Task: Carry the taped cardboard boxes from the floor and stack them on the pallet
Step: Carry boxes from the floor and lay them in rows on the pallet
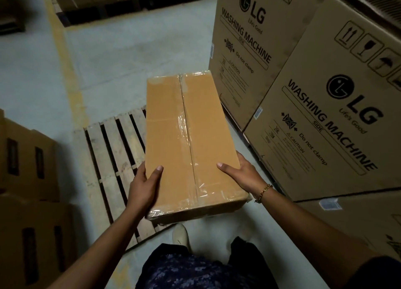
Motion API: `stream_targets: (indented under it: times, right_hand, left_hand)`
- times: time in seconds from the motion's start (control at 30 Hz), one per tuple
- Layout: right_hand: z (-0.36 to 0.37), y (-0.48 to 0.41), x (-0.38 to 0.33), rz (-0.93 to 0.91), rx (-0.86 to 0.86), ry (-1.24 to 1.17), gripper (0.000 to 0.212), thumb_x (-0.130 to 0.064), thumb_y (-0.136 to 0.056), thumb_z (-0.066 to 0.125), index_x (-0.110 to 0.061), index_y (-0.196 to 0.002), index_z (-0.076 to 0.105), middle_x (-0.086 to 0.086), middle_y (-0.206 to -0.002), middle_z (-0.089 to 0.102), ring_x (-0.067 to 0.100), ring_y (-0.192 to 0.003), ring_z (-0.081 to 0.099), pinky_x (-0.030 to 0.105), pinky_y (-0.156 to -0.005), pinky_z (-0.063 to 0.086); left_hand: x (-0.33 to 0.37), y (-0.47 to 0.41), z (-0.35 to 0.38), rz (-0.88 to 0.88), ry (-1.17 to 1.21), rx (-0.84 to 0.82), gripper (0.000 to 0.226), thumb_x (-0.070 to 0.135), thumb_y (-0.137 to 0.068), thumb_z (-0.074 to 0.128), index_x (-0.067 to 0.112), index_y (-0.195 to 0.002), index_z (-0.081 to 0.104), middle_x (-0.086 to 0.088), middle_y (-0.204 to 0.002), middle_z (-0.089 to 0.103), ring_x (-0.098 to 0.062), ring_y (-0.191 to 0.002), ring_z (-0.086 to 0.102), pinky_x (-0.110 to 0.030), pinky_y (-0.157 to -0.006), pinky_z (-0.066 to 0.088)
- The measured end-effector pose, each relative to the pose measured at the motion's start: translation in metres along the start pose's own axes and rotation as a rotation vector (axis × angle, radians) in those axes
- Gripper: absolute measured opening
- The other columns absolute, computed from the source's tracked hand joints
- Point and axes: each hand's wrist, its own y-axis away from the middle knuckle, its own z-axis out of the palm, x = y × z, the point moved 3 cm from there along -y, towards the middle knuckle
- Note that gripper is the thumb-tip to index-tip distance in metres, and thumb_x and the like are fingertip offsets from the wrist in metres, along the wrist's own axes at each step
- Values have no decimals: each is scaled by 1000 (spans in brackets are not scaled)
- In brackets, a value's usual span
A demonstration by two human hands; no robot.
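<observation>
Left of the pallet [108,158] stand dark cartons [28,158] with slot handles, and a yellow floor line [65,60] runs away past the pallet's far left corner. The left hand [145,186] reaches over the pallet's slats with the forearm stretched forward. Its thumb lies flat on top of the box [186,141] and its fingers curl round the left side, out of sight. The box, taped along its middle seam and ends, is held lengthwise over the pallet's right part, with its near end past the pallet's near edge. Whether it touches the slats cannot be told. The right hand [240,173] clasps the opposite side the same way, thumb on top, a bracelet [263,192] at the wrist. A shoe [181,234] stands just beside the pallet's near edge. Right of the pallet rise tall washing machine cartons [336,126], close beside the right forearm
</observation>
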Motion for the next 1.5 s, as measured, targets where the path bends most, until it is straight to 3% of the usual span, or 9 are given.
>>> stream_targets:
  times: [0.17, 0.3, 0.47, 0.6, 0.77, 0.93, 1.07, 1.3, 1.5]
  right_hand:
    - [-45, -67, 1, -43, -87, 46, 53, -55, -85, 72, -44, -128, 43, -13, -117, 62, 14, -113, 61, 33, -95, 51]
    - [-91, -130, 13, -67, -183, 65, 57, -57, -83, 74, -44, -130, 45, -17, -118, 64, 11, -113, 62, 33, -97, 52]
    - [-144, -199, 20, -96, -272, 118, 83, -72, -69, 75, -39, -141, 49, -16, -122, 68, 8, -112, 65, 39, -101, 53]
    - [-160, -232, 20, -90, -329, 163, 76, -68, -72, 76, -39, -138, 50, -15, -122, 68, 8, -111, 65, 37, -101, 53]
    - [-153, -271, 11, -84, -355, 149, 63, -58, -80, 76, -42, -134, 48, -15, -121, 66, 10, -112, 64, 37, -101, 52]
    - [-147, -302, 9, -49, -303, 101, 56, -54, -81, 78, -46, -128, 47, -24, -114, 65, 5, -109, 64, 31, -98, 51]
    - [-152, -336, 10, -18, -273, 55, 52, -51, -80, 80, -43, -125, 54, -19, -113, 69, 6, -107, 66, 37, -99, 54]
    - [-152, -446, 26, 23, -298, 22, 59, -54, -80, 79, -34, -131, 56, -11, -118, 70, 12, -110, 67, 46, -100, 54]
    - [-117, -588, 68, -14, -332, 85, 68, -67, -76, 74, -37, -134, 54, -12, -121, 68, 13, -113, 65, 47, -102, 52]
  left_hand:
    - [16, -26, 50, -54, 61, 77, 75, 73, -79, 60, 36, -144, 49, 7, -128, 66, -18, -110, 67, -51, -99, 54]
    - [35, -40, 113, -92, 83, 196, 65, 50, -98, 60, 24, -154, 40, 9, -142, 50, -14, -126, 50, -38, -107, 41]
    - [47, -60, 177, -176, 132, 285, 72, 67, -87, 61, 31, -148, 46, 4, -141, 60, -21, -128, 57, -52, -109, 46]
    - [55, -70, 201, -233, 158, 317, 65, 62, -91, 60, 31, -147, 47, 2, -139, 61, -23, -124, 59, -52, -107, 48]
    - [60, -109, 201, -262, 118, 308, 90, 78, -79, 57, 31, -154, 39, -1, -149, 54, -26, -134, 53, -52, -111, 44]
    - [66, -158, 200, -237, 49, 292, 73, 52, -99, 56, 24, -160, 28, -5, -161, 37, -26, -148, 34, -40, -110, 33]
    - [78, -197, 207, -211, 29, 250, 82, 72, -89, 56, 29, -156, 36, 2, -152, 49, -21, -138, 47, -42, -111, 40]
    - [69, -298, 250, -196, -10, 264, 69, 48, -100, 57, 23, -159, 30, -5, -156, 45, -18, -135, 45, -30, -101, 34]
    - [10, -421, 286, -166, 30, 294, 60, 50, -98, 60, 27, -150, 42, 2, -141, 57, -15, -122, 56, -40, -103, 47]
